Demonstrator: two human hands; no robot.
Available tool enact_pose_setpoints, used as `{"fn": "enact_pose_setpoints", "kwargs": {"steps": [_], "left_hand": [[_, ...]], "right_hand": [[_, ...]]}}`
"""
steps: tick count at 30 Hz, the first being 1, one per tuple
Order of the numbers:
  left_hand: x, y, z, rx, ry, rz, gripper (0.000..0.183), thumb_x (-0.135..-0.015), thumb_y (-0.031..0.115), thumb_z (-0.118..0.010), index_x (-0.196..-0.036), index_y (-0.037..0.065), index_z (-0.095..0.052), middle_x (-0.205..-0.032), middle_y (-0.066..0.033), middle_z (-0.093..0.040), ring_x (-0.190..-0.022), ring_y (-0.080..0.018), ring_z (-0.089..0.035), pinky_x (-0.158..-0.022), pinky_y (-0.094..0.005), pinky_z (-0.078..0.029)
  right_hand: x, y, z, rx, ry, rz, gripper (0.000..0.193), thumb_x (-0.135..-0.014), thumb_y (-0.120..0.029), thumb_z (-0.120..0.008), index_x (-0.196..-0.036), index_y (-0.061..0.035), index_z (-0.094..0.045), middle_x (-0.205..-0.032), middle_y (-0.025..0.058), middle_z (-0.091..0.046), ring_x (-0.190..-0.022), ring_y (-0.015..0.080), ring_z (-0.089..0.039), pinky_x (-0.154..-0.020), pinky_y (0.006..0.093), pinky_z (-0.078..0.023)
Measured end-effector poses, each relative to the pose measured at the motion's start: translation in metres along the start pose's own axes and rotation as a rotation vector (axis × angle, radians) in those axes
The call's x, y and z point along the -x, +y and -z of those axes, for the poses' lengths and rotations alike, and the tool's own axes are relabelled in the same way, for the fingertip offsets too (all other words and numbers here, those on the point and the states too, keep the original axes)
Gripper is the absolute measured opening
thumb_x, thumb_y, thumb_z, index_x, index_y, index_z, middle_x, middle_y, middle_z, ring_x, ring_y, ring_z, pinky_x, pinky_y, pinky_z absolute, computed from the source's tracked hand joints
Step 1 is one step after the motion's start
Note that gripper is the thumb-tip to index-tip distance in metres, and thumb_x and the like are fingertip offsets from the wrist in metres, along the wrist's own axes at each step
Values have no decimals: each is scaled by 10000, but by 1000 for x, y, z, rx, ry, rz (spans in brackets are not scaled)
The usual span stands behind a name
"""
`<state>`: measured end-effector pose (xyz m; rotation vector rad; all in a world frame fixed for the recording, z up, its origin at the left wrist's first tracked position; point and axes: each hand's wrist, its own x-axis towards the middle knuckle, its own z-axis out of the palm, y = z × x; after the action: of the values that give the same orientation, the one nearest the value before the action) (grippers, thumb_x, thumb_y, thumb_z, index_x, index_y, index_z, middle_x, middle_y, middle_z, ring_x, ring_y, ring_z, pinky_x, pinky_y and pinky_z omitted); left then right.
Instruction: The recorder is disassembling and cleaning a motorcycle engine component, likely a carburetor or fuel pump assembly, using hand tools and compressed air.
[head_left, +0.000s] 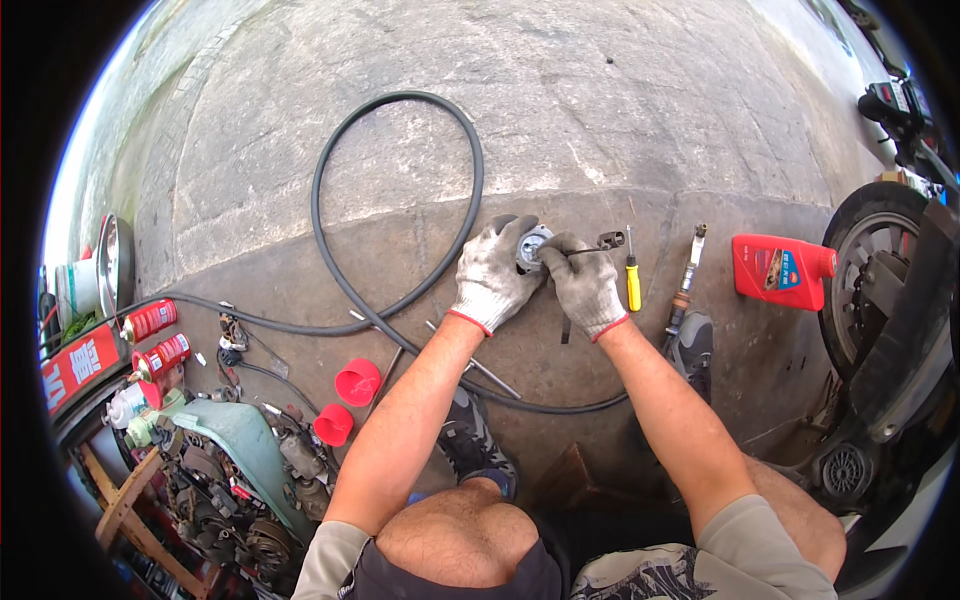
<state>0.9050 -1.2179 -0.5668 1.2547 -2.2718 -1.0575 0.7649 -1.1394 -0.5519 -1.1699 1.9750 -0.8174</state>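
Observation:
Both my hands wear white knit gloves with grey palms and red cuffs. My left hand (pixel 488 270) is closed around a small round metal part (pixel 533 246), whose silvery face is turned up. Bent over its right side is my right hand (pixel 586 285), fingers closed and pressed to the part; whatever they pinch is hidden. A small dark fitting (pixel 610 240) shows just beyond the right glove. To its right lies a yellow-handled screwdriver (pixel 632 284), and farther right a long metal ratchet-like air tool (pixel 690 270).
A black hose (pixel 318 190) loops over the concrete. Near my left foot lie a metal T-bar (pixel 488 377) and two red caps (pixel 357 382). Spray cans (pixel 150 320) and a teal bin (pixel 245 430) among metal parts stand left. A red oil bottle (pixel 775 272) and a wheel (pixel 862 265) are right.

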Motion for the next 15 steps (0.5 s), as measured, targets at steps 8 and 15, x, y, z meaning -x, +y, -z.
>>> {"fn": "enact_pose_setpoints", "kwargs": {"steps": [8, 15], "left_hand": [[-1, 3, -1, -11, 4, 0, 565, -716, 242, -817, -1241, 132, -636, -1209, -154, -644, -1068, -368, -655, -912, -455, -545], [-2, 3, 2, 24, -26, 11, 582, -697, 240, -833, -1233, 109, -647, -1221, -170, -641, -1094, -374, -647, -935, -454, -537]], "right_hand": [[1, 11, -8, -79, 19, -30, 168, -940, -220, -628, -986, -78, -706, -882, 165, -721, -833, 365, -705, -738, 435, -546], [3, -1, -4, -179, -33, -141, 179, -957, -222, -615, -967, -75, -716, -806, 176, -709, -779, 369, -703, -689, 437, -537]]}}
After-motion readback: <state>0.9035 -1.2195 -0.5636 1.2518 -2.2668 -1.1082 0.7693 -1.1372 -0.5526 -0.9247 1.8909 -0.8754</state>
